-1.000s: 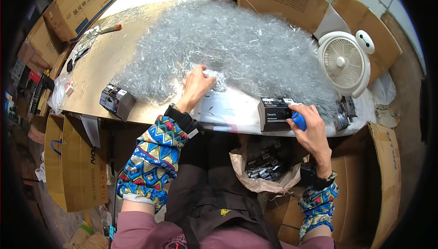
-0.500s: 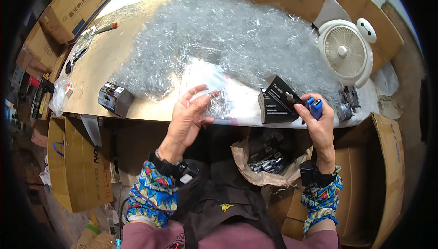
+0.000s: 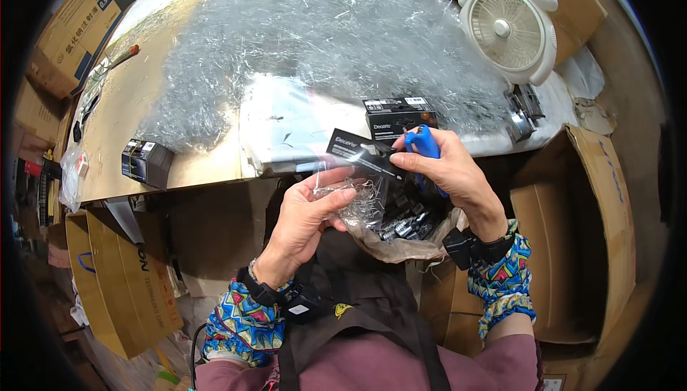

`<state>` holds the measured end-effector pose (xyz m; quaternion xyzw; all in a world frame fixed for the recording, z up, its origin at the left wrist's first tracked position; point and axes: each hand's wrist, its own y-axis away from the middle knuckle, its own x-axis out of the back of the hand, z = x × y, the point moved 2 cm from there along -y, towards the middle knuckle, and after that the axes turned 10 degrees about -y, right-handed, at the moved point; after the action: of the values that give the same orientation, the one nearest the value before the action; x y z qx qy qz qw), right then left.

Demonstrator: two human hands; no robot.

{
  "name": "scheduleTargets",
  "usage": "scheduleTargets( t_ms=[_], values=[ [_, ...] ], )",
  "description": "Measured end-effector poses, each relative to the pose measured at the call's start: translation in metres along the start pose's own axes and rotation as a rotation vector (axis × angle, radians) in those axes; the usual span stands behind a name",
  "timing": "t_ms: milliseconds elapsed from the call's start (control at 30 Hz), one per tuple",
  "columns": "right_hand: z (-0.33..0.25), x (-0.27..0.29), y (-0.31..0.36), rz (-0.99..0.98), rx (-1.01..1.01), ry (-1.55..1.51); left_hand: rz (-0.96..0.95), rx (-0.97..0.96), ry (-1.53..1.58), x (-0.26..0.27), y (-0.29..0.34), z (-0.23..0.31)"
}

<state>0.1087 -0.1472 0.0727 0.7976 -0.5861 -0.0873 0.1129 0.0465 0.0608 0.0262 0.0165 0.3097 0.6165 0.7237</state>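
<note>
My left hand (image 3: 311, 213) is closed around a clear plastic bag (image 3: 363, 203) with thin, shiny clear strips in it. Between the thumb and fingers of my right hand (image 3: 454, 167) is a black printed header card (image 3: 358, 153), tilted over the bag's mouth. The same hand also grips a small blue tool (image 3: 424, 143); its kind is unclear. Behind the card, a stack of black cards (image 3: 402, 120) lies at the table's near edge. Below both hands, an open sack (image 3: 390, 246) holds several small dark and metallic pieces (image 3: 409, 226).
A large heap of clear shredded film (image 3: 315, 33) covers much of the table (image 3: 204, 165). Another black stack (image 3: 147, 163) sits at the left edge. A white fan (image 3: 508, 29) stands back right. Open cartons flank me, left (image 3: 118, 283) and right (image 3: 608, 205).
My right hand has lifted a black card off the stack and brought it left to the bag. My left hand has moved down and right with the bag. The view has shifted.
</note>
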Motion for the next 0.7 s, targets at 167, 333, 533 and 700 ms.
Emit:
scheduleTargets(
  t_ms=[167,333,533,700],
  values=[
    [0.002,-0.007,-0.001,-0.059,0.059,0.121,-0.015,-0.005,-0.078,-0.003,0.0,-0.006],
    [0.011,-0.008,-0.004,-0.029,0.135,0.275,0.049,0.019,0.004,-0.005,-0.001,-0.011],
    [0.018,-0.007,-0.008,-0.062,0.118,0.326,0.098,0.013,0.019,-0.004,-0.003,-0.017],
    [0.022,-0.015,-0.002,0.084,0.307,0.268,0.131,-0.016,-0.001,-0.005,-0.002,-0.017]
  ],
)
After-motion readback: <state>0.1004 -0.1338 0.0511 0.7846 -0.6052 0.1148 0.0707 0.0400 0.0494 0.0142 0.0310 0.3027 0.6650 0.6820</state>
